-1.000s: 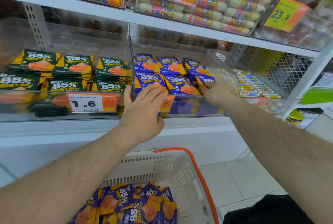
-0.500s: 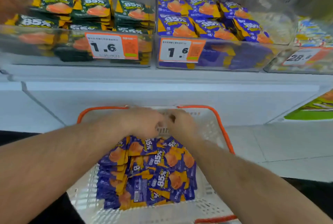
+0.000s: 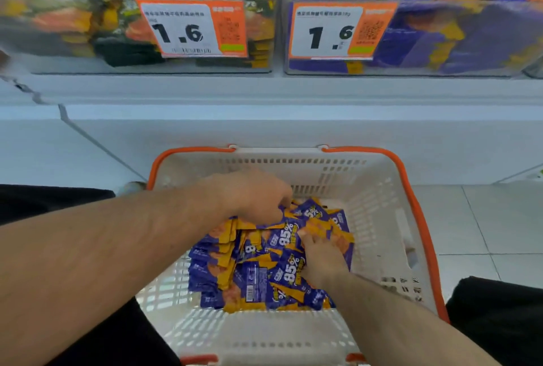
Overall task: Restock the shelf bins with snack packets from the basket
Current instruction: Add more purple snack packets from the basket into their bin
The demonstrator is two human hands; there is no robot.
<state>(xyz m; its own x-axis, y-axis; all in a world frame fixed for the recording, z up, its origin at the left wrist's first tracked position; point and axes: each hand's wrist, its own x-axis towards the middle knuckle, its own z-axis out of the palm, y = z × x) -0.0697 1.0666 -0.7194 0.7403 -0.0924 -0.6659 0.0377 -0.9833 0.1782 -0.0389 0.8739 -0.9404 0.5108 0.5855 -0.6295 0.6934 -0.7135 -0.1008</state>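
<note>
Now that both hands have dropped from the bin into the basket [image 3: 382, 189], left hand [image 3: 258, 198] pinches packets [image 3: 264, 271]; right hand [image 3: 321, 259] lies spread beside — next load coming.

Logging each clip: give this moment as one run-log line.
stage: picking | left hand: in white plastic basket, on purple-and-yellow snack packets | right hand: fingers spread on packets | purple shelf bin: stocked
</note>
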